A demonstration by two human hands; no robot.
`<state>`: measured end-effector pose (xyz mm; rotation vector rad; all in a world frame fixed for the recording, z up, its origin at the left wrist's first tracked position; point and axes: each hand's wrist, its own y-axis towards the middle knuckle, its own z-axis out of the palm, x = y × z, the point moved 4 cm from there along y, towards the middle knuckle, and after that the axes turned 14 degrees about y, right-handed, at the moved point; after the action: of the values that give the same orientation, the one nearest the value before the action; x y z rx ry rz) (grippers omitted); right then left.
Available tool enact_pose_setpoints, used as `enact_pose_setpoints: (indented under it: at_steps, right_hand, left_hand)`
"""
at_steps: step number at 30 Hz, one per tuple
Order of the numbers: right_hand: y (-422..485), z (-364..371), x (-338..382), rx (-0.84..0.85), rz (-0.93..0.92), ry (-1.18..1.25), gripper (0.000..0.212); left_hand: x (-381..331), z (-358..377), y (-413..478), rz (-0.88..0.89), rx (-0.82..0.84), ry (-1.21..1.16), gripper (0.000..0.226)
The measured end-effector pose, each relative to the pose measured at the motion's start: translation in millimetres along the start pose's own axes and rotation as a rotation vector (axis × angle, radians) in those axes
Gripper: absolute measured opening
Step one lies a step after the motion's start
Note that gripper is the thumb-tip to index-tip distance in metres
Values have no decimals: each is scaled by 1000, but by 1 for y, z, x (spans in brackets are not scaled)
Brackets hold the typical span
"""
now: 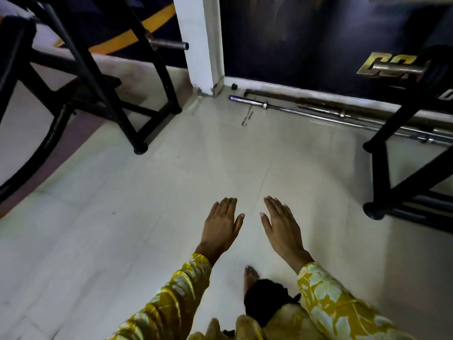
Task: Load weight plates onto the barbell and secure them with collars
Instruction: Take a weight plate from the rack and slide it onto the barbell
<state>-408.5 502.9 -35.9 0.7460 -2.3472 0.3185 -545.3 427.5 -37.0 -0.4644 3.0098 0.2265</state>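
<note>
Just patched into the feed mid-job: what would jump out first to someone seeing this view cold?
Two empty, open hands, the left hand and right hand, hover palms-down over the pale tiled floor at lower centre. Several bare barbells lie along the dark wall at upper right. Black rack frames flank the view; no weight plates or collars show.

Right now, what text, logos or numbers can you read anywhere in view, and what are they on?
Gold logo lettering on the dark wall banner: partly hidden by a steel peg, reads roughly "CS", not certain.
Pale letter fragment at the banner's right edge: cut off, unreadable.
Barbells on the floor: no readable markings.
</note>
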Motion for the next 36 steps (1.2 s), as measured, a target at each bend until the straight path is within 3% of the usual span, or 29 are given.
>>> enact_pose_setpoints:
  at_steps: [10,20,26,36]
  right_hand:
    - [252,-23,11,-67,65,13,46]
    - [464,-46,-5,-301,348,52,46]
    - [557,-83,-43,-426,494,53,48]
    - [684,-180,-159,-652,731,105,49]
  left_hand:
    - [68,5,258,106,-7,-8,49]
    - [107,26,522,467,-72,17,45]
    - [77,59,654,681,85,-59,47]
    - [-48,101,858,921,29,-201,41]
